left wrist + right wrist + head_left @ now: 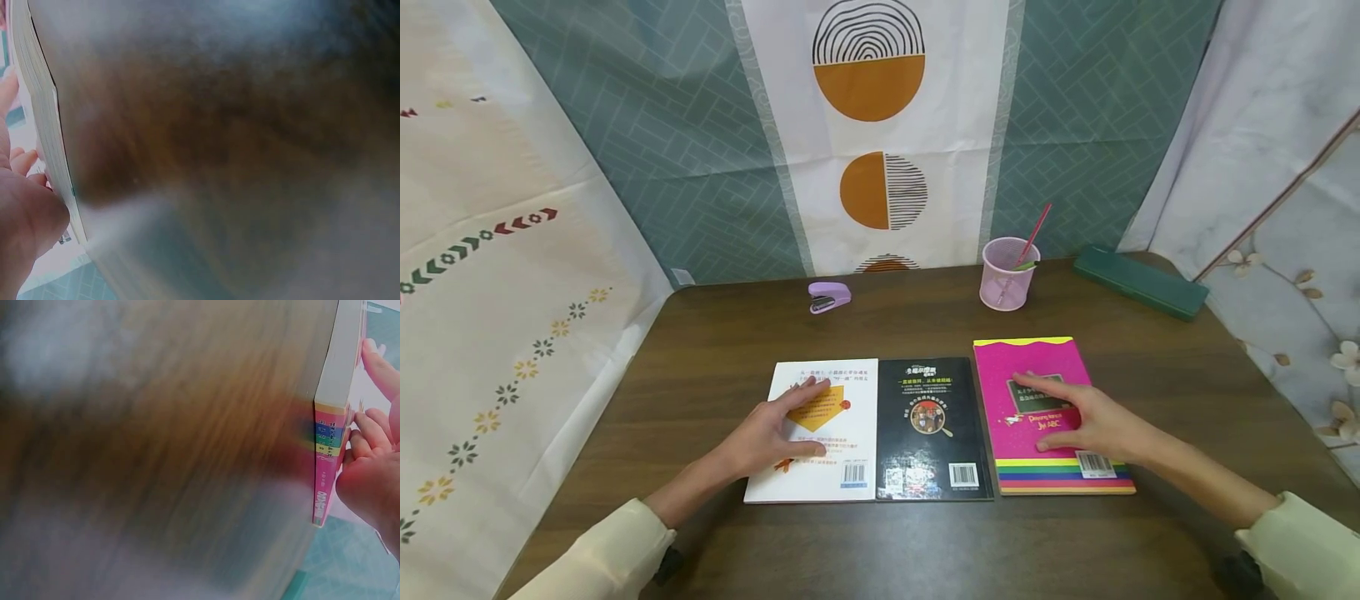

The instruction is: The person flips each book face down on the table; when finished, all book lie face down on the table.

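Note:
Three books lie in a row on the table in the head view. My left hand [778,433] rests on the white book [850,387] at the left, fingers spread and thumb out to the side. Against that book's right edge lies a black book [917,450] with a round picture and a barcode. At the right, slightly apart, is a pink book [1000,367] with striped bands along its lower edge; my right hand [1090,417] rests on it with fingers extended. The right wrist view shows the pink book's spine [325,462] beside the hand. Neither hand grips anything.
A purple stapler [829,297] sits at the back of the brown wooden table [722,333]. A pink mesh pen cup [1003,279] holds a red pencil. Farther right lies a dark green box [1138,283]. Patterned cloths hang behind and at both sides.

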Tool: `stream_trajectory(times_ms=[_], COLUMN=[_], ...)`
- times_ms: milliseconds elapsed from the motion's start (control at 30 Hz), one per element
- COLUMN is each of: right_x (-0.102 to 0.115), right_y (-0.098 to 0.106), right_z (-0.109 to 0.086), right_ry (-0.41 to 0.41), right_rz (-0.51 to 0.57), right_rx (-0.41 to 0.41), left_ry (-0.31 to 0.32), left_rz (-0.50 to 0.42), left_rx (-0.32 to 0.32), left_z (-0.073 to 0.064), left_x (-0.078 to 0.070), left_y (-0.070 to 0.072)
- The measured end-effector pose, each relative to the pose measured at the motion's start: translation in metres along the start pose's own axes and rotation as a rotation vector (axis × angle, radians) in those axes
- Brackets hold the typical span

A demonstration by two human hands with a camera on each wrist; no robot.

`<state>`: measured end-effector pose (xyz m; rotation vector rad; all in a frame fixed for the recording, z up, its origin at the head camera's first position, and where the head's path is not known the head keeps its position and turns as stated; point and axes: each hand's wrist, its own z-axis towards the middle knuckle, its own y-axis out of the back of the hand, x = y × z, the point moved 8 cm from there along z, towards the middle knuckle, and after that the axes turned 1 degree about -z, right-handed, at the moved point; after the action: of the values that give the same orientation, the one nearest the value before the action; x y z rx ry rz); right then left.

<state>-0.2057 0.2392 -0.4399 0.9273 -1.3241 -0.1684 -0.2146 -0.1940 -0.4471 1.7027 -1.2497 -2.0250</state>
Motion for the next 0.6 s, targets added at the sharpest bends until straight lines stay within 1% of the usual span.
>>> stream_trajectory(times_ms=[300,400,600], right_x=[0.0025,0.0031,0.0036], right_y=[-0.0034,-0.0043,-0.0050], right_z=[0.0042,0.0052,0.0064], right_ry=[-0.003,0.002,0.014], right_rz=[-0.002,-0.002,-0.013], right_rx=[0.002,0.006,0.009], left_ry=[0.023,0.023,-0.002], left_rz=[0.006,0.011,-0.001], left_rx=[0.001,-0.002,-0.006], left_z=[-0.0004,-0.0003,0.0011], left_x=[0.0005,0.0001,-0.0019], left_y=[-0.0002,-0.0007,-0.0012])
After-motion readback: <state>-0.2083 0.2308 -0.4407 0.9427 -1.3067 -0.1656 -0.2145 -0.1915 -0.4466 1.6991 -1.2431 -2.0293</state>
